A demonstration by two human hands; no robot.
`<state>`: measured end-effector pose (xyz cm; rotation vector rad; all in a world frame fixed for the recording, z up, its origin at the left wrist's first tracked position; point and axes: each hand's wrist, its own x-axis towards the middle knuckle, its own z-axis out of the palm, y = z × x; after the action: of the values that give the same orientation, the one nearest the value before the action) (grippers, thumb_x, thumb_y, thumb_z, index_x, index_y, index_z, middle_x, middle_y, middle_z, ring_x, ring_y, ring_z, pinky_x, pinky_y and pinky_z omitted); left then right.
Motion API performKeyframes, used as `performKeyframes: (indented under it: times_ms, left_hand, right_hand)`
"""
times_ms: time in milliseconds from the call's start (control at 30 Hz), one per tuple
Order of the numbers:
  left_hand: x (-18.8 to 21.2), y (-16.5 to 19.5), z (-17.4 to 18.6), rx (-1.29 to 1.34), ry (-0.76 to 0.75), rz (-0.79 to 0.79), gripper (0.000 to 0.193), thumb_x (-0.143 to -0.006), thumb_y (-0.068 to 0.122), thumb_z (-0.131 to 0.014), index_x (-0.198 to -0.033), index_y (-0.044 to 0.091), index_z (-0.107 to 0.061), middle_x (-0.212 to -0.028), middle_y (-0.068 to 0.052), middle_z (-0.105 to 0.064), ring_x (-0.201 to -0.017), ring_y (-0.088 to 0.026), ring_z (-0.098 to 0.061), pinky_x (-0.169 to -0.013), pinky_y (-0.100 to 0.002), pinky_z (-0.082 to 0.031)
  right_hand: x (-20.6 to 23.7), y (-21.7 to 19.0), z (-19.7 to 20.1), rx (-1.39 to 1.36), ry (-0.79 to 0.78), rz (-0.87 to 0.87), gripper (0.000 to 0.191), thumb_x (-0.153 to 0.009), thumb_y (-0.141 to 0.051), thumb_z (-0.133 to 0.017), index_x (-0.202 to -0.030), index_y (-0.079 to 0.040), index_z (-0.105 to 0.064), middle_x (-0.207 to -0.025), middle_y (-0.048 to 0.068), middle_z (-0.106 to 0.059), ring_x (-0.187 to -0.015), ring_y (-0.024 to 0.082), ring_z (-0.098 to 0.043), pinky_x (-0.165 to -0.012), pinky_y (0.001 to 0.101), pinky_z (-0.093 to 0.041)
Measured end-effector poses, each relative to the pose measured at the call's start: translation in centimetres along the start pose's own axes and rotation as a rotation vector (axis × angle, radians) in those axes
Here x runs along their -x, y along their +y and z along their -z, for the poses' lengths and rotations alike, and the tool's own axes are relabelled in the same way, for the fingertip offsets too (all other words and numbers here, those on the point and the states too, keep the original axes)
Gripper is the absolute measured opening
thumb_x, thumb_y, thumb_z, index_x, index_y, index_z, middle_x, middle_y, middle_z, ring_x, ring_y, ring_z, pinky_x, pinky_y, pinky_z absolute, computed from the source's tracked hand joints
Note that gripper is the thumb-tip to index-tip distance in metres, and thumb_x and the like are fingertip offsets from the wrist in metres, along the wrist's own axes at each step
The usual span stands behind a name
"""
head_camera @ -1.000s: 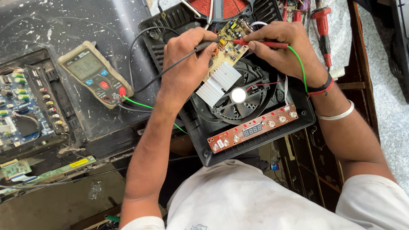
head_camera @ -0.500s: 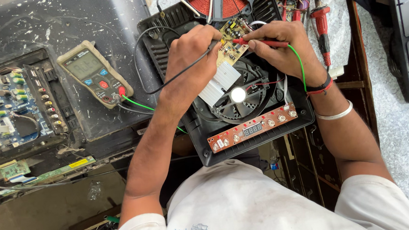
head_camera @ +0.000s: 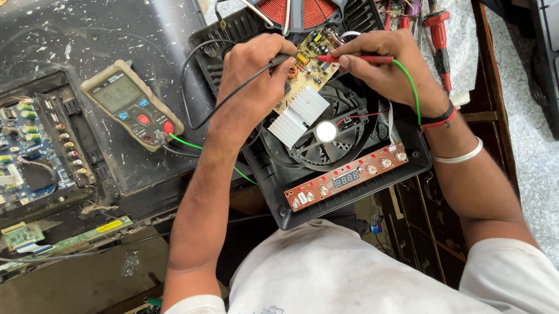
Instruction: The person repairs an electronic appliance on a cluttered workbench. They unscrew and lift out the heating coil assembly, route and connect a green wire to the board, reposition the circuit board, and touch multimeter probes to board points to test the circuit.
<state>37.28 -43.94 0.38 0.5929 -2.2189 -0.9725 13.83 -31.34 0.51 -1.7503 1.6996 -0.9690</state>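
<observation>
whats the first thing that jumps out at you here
Two hands meet over a yellow circuit board in an opened black appliance: the left hand presses a black probe to it, the right hand a red probe. Left of them lies a multimeter; above, a red coil.

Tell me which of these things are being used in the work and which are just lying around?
In use: left hand with black probe; right hand with red probe; circuit board; multimeter.

Lying about: blue board; red-handled screwdriver; copper coil.
</observation>
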Motion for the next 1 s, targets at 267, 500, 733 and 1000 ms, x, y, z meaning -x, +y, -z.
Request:
performKeyframes:
  times_ms: [267, 500, 733, 1000]
  left_hand:
    - [1.2, -0.1, -1.3, 0.049, 0.057, -0.011, 0.015, -0.091, 0.002, -0.076, -0.104, 0.002, -0.069, -0.097, -0.013, -0.073, -0.09, -0.032, -0.073, -0.078, -0.041, -0.056]
    - [0.9, 0.0, -0.6, -0.022, 0.048, 0.075, 0.016, -0.089, 0.003, -0.077, -0.104, 0.003, -0.071, -0.097, -0.013, -0.073, -0.09, -0.032, -0.074, -0.078, -0.041, -0.056]
    - [0.8, -0.1, 0.3, 0.042, 0.028, 0.101, 0.016, -0.089, 0.002, -0.076, -0.104, 0.002, -0.072, -0.095, -0.012, -0.074, -0.086, -0.026, -0.076, -0.075, -0.036, -0.059]
    - [0.7, -0.3, 0.2, 0.05, 0.038, 0.102, 0.016, -0.089, 0.001, -0.077, -0.104, 0.001, -0.072, -0.094, -0.013, -0.075, -0.084, -0.025, -0.077, -0.072, -0.036, -0.058]
  right_hand:
    - [-0.4, -0.7, 0.2, -0.029, -0.047, -0.031, 0.018, -0.105, -0.016, -0.072, -0.119, -0.005, -0.077, -0.09, 0.006, -0.075, -0.079, 0.004, -0.064, -0.066, 0.0227, -0.048]
    - [-0.1, -0.9, 0.1, -0.061, -0.022, -0.02, 0.018, -0.104, -0.014, -0.071, -0.118, -0.003, -0.076, -0.092, 0.006, -0.076, -0.081, 0.005, -0.066, -0.068, 0.0219, -0.05]
    - [-0.3, -0.8, 0.2, -0.046, -0.022, -0.047, 0.018, -0.103, -0.014, -0.071, -0.116, -0.004, -0.077, -0.088, 0.006, -0.074, -0.076, 0.006, -0.063, -0.064, 0.0225, -0.048]
    - [-0.4, -0.9, 0.3, -0.056, -0.027, -0.082, 0.02, -0.103, -0.017, -0.072, -0.117, -0.003, -0.077, -0.087, 0.006, -0.075, -0.076, 0.007, -0.063, -0.062, 0.0242, -0.047]
